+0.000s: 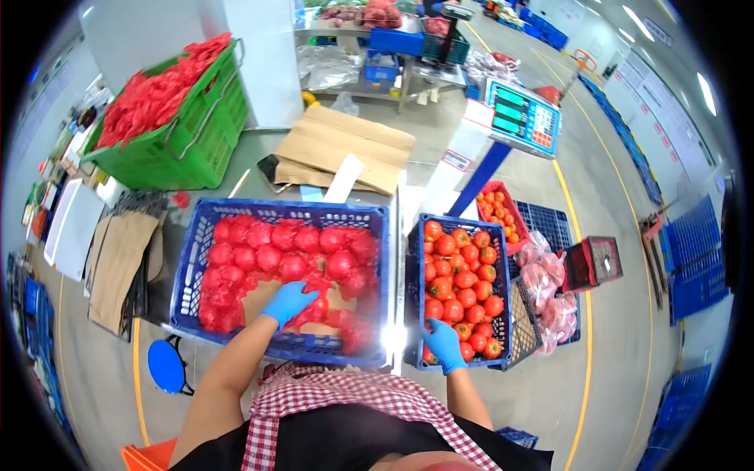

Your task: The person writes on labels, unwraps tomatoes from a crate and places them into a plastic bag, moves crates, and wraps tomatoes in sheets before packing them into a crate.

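Note:
Two blue crates stand side by side before me. The wide left crate [179,290] holds many round items in red net sleeves [269,257] over brown cardboard. Inside it, my left hand [290,302], in a blue glove, is closed round a red-netted item [312,308]. The narrower right crate [415,275] is full of loose tomatoes [465,279]. My right hand [444,345], also blue-gloved, is at that crate's near left corner, against the tomatoes. Its fingertips are partly hidden among them, so its grip is unclear.
A green crate [196,137] heaped with red nets stands back left. Flattened cardboard [345,141] lies behind the left crate. A scale display [522,118] rises on a blue post behind the tomatoes. Bagged produce [543,282] and a red crate [510,235] are at right.

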The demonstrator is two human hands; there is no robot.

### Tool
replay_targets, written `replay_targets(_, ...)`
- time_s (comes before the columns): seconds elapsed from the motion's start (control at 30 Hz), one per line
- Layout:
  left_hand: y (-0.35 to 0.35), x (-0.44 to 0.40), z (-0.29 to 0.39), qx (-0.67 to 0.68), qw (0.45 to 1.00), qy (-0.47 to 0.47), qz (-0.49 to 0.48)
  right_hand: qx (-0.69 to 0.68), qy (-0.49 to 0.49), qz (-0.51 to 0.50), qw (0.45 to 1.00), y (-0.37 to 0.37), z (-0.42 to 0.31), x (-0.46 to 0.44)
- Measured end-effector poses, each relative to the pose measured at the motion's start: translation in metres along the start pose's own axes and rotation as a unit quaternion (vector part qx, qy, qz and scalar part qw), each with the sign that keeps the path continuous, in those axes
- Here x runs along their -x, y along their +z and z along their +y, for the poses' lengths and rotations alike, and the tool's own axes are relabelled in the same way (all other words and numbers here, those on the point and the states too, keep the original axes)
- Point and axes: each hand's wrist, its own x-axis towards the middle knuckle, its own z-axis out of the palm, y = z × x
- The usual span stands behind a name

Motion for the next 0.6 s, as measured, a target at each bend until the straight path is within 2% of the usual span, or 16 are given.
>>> replay_targets(0.07, -0.011, 0.016, 0.012, 0.023, 0.998, 0.050, 0.040, -0.031, -0.011, 0.021, 0.999, 0.002, -0.005, 0.001)
replay_targets(0.1, 0.011, 0.017, 0.014, 0.043, 0.989, 0.122, 0.070, -0.007, -0.011, 0.056, 0.998, -0.024, -0.005, 0.012)
replay_targets(0.13, 0.002, 0.024, 0.008, 0.018, 0.980, 0.161, 0.112, -0.030, 0.003, 0.075, 0.997, -0.019, -0.008, 0.011)
replay_targets(0.17, -0.018, 0.037, 0.006, -0.002, 0.979, 0.152, 0.133, -0.076, -0.047, 0.130, 0.987, 0.000, 0.003, 0.003)
replay_targets(0.2, -0.034, 0.054, -0.006, 0.018, 0.978, 0.146, 0.150, -0.171, -0.059, 0.145, 0.973, 0.008, -0.019, 0.015)
replay_targets(0.23, -0.069, 0.076, 0.002, 0.032, 0.983, 0.119, 0.138, -0.162, -0.051, 0.159, 0.973, 0.016, -0.015, 0.009)
replay_targets(0.3, -0.094, 0.088, -0.036, 0.214, 0.914, 0.197, 0.284, -0.166, -0.055, 0.183, 0.968, 0.017, -0.038, 0.024)
replay_targets(0.33, -0.121, 0.106, -0.050, 0.164, 0.888, 0.209, 0.375, -0.130, -0.035, 0.190, 0.972, 0.017, -0.046, 0.032)
replay_targets(0.37, -0.135, 0.108, -0.078, 0.105, 0.849, 0.181, 0.485, -0.142, -0.025, 0.222, 0.964, 0.022, -0.046, 0.033)
replay_targets(0.4, -0.158, 0.120, -0.103, 0.154, 0.814, 0.155, 0.538, -0.175, -0.034, 0.234, 0.956, 0.024, -0.038, 0.028)
replay_targets(0.43, -0.171, 0.123, -0.131, 0.071, 0.738, 0.107, 0.663, -0.191, -0.029, 0.247, 0.949, 0.020, -0.037, 0.025)
replay_targets(0.5, -0.198, 0.150, -0.208, 0.034, 0.702, -0.016, 0.711, -0.131, -0.035, 0.290, 0.947, 0.020, -0.054, 0.024)
replay_targets(0.57, -0.201, 0.172, -0.291, -0.038, 0.690, -0.186, 0.699, -0.033, -0.007, 0.317, 0.948, 0.025, -0.097, 0.029)
replay_targets(0.6, -0.203, 0.187, -0.318, -0.040, 0.715, -0.226, 0.660, -0.160, 0.021, 0.271, 0.949, 0.039, -0.097, 0.022)
